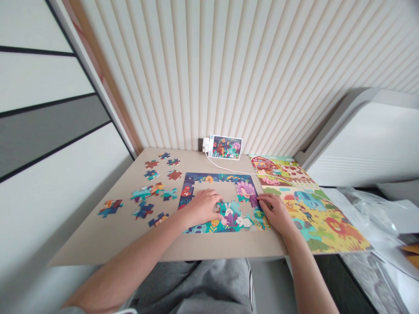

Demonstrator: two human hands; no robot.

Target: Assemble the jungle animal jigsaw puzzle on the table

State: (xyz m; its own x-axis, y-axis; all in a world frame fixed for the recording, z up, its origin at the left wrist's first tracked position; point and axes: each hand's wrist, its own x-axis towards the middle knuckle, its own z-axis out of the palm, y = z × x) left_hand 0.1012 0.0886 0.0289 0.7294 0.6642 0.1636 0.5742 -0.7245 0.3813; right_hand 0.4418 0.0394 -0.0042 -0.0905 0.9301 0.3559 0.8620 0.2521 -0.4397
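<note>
A person sits at a beige tabletop [81, 244], both forearms reaching in from its near edge towards a half-built cardboard jigsaw puzzle [216, 179] whose printed border of glossy jungle scenes surrounds a gap of bare table. The left hand [200, 208] lies curled, its fingers [218, 207] close together and resting on the inner edge of the picture beside a white rabbit. Whether they grip a piece is hidden. The right hand [276, 213] sits at the puzzle's right side, its fingers [262, 199] together and touching a purple jigsaw piece [253, 201], though I cannot tell if they are clamped on it. Loose interlocking pieces [142, 194] are scattered towards the table's left edge. Two bright illustrated picture boards [310, 213] lie along the right edge, and a small picture card [225, 147] stands at the back edge.
</note>
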